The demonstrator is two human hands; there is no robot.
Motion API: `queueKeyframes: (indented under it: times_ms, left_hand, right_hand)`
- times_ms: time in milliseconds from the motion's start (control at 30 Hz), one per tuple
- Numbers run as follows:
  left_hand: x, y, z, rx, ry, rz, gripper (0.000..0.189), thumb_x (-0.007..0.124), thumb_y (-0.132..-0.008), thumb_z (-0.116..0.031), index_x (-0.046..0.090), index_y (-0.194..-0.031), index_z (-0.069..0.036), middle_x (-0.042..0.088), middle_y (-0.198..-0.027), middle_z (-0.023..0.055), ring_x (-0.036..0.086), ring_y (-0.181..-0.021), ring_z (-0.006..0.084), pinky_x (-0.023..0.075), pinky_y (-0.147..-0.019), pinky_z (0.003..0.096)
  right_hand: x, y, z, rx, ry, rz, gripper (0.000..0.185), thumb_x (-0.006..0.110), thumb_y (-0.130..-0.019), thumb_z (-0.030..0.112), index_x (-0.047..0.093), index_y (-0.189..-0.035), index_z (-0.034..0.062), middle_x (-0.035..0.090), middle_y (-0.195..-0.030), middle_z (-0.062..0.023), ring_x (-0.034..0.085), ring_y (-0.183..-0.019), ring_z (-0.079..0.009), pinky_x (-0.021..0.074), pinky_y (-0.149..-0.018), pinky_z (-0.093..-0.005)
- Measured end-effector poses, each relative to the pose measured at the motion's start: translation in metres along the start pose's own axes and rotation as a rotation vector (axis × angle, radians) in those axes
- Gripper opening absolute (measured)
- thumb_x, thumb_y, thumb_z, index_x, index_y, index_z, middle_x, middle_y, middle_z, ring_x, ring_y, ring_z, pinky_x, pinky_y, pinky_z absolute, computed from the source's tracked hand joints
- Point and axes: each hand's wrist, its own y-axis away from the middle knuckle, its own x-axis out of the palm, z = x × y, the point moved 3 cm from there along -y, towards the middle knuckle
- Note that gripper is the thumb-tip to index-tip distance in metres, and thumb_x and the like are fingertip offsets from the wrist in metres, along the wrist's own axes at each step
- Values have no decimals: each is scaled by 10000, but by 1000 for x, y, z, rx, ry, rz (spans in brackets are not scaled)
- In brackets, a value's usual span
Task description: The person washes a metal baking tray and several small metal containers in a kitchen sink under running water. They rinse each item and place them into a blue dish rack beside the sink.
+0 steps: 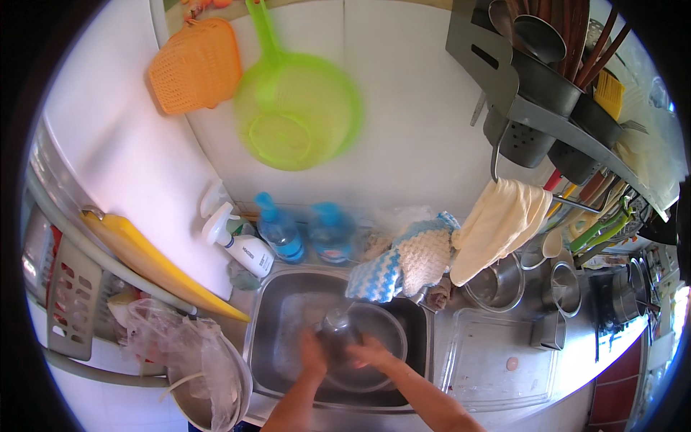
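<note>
My left hand (314,350) and my right hand (371,353) grip a dark, shiny cylindrical container (340,337) from its two sides. Blur hides its exact kind; its far end looks pale and glassy. They hold it inside a stainless steel sink (259,345), over a round metal basin (397,329) on the sink's right side. Just beyond the container hangs a blue, white and beige crocheted cloth (413,256), which hides what lies beneath it.
Behind the sink stand a white spray bottle (248,254) and two blue pump bottles (283,237) (330,237). A yellow cutting board (162,264) leans left. Rightward are a clear plastic tray (486,372), metal pots (499,286) and a utensil rack (561,119). A green strainer (302,108) hangs above.
</note>
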Motion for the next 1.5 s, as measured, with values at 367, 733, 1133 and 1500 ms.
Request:
queueKeyframes:
  times_ms: [367,733,1133,1500]
  left_hand:
    - [-46,17,-63,484,-101,330,379,604,-749,-104,515,-1110,-30,488,-1111,222,488,-1001,388,428,-835,411]
    - [-68,31,-102,474,-97,721,367,520,-864,-315,501,-1110,-44,605,-1036,153,576,-911,334,449,-823,392]
    - [-81,31,-82,495,-445,300,190,500,-880,-232,515,-867,-43,604,-635,152,606,-636,350,482,-682,452]
    - [-49,-17,-31,-429,950,155,453,368,-959,-316,401,-1253,27,361,-1304,144,344,-1197,237,277,-991,349]
  right_hand:
    - [25,-11,-22,-12,-338,-94,382,523,-860,270,532,-1020,-77,598,-793,-232,637,-595,-279,566,-517,-350]
    - [0,-50,-29,-276,-125,-327,533,580,-826,408,497,-1213,50,613,-860,-174,623,-553,-259,540,-462,-340]
    - [15,-116,-46,-26,-214,-294,463,603,-784,328,525,-1121,20,610,-849,-141,625,-779,-288,535,-578,-363]
    - [91,-26,22,-855,565,-625,352,491,-869,207,520,-1185,55,554,-1126,-212,541,-990,-372,416,-850,-476]
